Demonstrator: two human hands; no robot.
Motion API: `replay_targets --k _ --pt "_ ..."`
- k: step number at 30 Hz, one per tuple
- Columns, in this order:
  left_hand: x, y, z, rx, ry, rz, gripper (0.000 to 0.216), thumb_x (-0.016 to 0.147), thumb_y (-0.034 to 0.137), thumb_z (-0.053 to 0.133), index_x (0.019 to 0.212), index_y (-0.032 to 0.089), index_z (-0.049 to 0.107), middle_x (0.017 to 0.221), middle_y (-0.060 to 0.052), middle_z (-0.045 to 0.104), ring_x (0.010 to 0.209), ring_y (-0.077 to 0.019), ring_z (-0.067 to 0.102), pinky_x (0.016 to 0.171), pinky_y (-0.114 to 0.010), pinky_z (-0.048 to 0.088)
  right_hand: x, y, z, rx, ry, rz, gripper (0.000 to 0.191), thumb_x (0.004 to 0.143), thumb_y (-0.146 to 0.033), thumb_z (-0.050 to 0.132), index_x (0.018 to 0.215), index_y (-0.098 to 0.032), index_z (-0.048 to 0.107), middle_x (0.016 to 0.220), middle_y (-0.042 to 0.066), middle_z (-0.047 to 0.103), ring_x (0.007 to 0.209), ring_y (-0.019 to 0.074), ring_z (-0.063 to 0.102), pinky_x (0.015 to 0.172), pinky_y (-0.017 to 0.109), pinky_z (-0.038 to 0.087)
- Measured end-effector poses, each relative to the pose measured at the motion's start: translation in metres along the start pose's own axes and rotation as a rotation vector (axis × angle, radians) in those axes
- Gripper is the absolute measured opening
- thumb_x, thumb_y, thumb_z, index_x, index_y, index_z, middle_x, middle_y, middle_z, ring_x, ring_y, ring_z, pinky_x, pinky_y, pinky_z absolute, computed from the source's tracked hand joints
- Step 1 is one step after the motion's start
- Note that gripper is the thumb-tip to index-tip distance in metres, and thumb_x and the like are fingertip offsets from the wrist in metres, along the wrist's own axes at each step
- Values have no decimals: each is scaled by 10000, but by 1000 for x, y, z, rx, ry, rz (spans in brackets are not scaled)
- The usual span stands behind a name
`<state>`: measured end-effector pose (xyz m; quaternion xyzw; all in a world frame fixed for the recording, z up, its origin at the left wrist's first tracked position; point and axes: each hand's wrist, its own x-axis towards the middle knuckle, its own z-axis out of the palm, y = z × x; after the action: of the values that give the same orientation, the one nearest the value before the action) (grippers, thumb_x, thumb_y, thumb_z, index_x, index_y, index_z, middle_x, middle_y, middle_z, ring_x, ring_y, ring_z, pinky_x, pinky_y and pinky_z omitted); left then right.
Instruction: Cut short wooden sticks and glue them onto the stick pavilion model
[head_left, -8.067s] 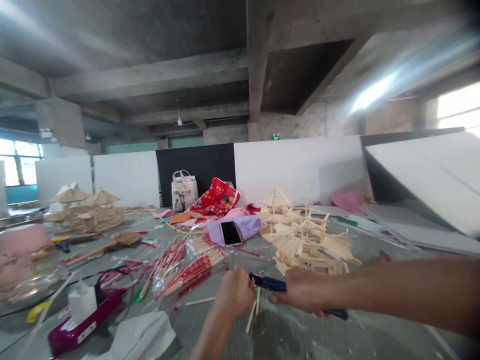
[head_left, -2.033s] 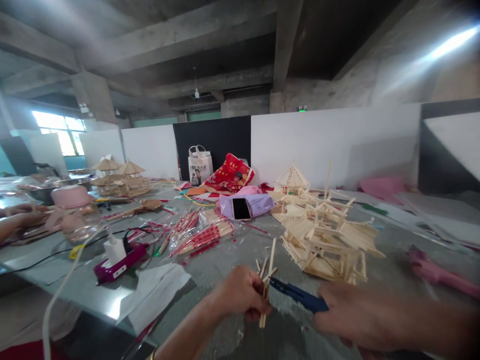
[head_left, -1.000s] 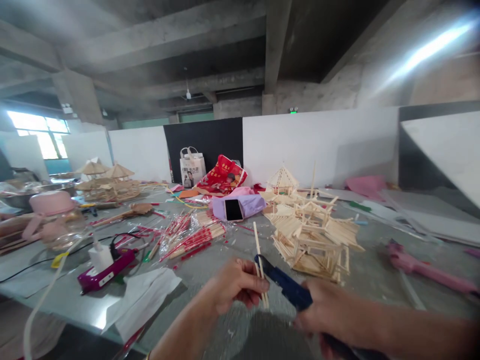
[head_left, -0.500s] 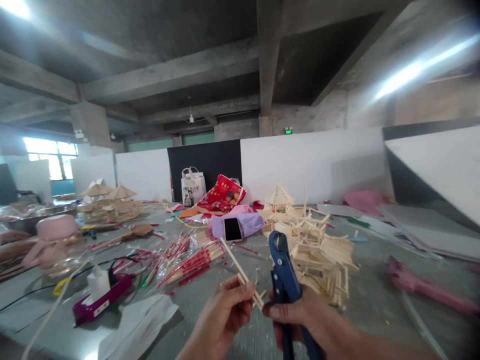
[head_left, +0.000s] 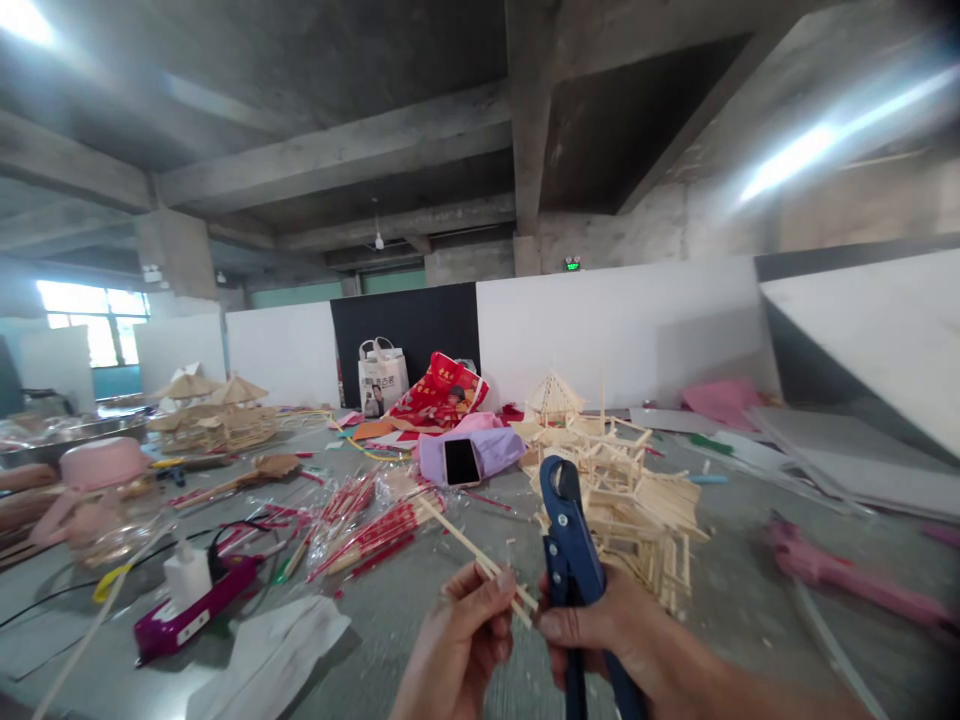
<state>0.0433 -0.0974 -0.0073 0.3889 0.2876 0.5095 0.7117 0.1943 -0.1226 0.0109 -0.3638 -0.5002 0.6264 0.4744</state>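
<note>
My left hand point(head_left: 459, 645) is closed in a pinch on a thin wooden stick point(head_left: 472, 549) that slants up to the left, its near end touching the tool. My right hand point(head_left: 607, 640) is wrapped round the handles of a blue cutter point(head_left: 568, 545), held upright with its round head on top. Both hands hover above the grey table point(head_left: 735, 620) near its front edge. Just behind the cutter stands a stick-built model house point(head_left: 622, 500).
Packs of red-wrapped chopsticks point(head_left: 367, 525) lie left of centre. A phone point(head_left: 460, 462) rests on a purple cloth. A purple glue gun point(head_left: 184, 610) and white paper point(head_left: 262, 665) sit front left, a pink tool point(head_left: 847, 580) at right. More stick models point(head_left: 214, 420) stand far left.
The cutter swung from lying flat across the table to standing upright in my right hand. The stick in my left hand tilted further to the left. Both hands rose a little.
</note>
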Motion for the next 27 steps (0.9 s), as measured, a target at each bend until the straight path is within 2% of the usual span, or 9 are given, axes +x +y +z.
replay_targets --k 7,11,15,18,27 --pt "-1 -3 5 -61 34 -30 184 605 223 728 647 115 586 529 35 497 418 -9 378 382 -113 328 -2 -5 0 -20 5 -7 211 575 -222 677 714 -134 545 539 -26 532 436 106 513 484 254 447" --pt "-2 1 6 58 8 3 169 643 242 696 665 111 590 508 25 513 405 -21 385 378 -128 354 0 -2 -7 -40 11 -28 241 590 -264 685 741 -134 550 596 4 569 458 129 541 476 272 457" --pt "-3 3 9 159 -22 0 190 650 265 685 654 100 591 474 27 492 402 -35 412 380 -141 369 1 -1 -8 -81 57 -6 288 564 -300 718 726 -139 542 543 -17 546 418 122 527 428 249 439" --pt "-3 2 11 158 -60 -26 211 648 280 687 671 91 596 491 15 511 413 -44 442 401 -158 403 0 -4 -6 -86 50 8 286 545 -286 726 710 -138 546 541 -20 542 427 118 524 434 242 440" --pt "1 3 9 113 -117 -62 204 680 260 670 706 68 605 534 -14 545 450 -53 490 442 -168 439 -5 -11 -6 -104 -16 15 201 610 -246 694 720 -133 570 592 -12 556 478 109 517 487 251 455"
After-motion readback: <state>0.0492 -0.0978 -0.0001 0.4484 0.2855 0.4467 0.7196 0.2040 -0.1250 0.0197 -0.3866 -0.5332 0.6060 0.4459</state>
